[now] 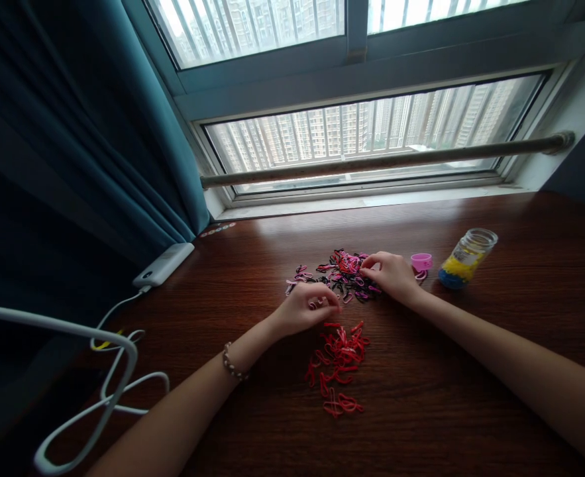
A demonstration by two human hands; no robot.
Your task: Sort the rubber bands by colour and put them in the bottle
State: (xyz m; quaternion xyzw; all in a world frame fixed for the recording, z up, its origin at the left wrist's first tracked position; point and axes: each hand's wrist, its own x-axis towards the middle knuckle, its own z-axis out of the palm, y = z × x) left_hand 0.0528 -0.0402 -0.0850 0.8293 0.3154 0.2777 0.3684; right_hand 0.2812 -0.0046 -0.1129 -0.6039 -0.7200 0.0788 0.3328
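Note:
A mixed pile of small pink, black, purple and red bands lies on the brown table. Nearer to me is a separate loose heap of red bands. My left hand is between the two, at the near left edge of the mixed pile, with its fingers curled and thumb and fingertips close together; what they hold, if anything, is too small to make out. At the right side of the mixed pile, the fingertips of my right hand are pinched together among the bands, and whatever is between them is hidden.
Right of my right hand are a pink ring-shaped item and a tilted glass jar with yellow and blue contents. A white power bank with a cable sits by the curtain at left. A thick white tube loops at lower left.

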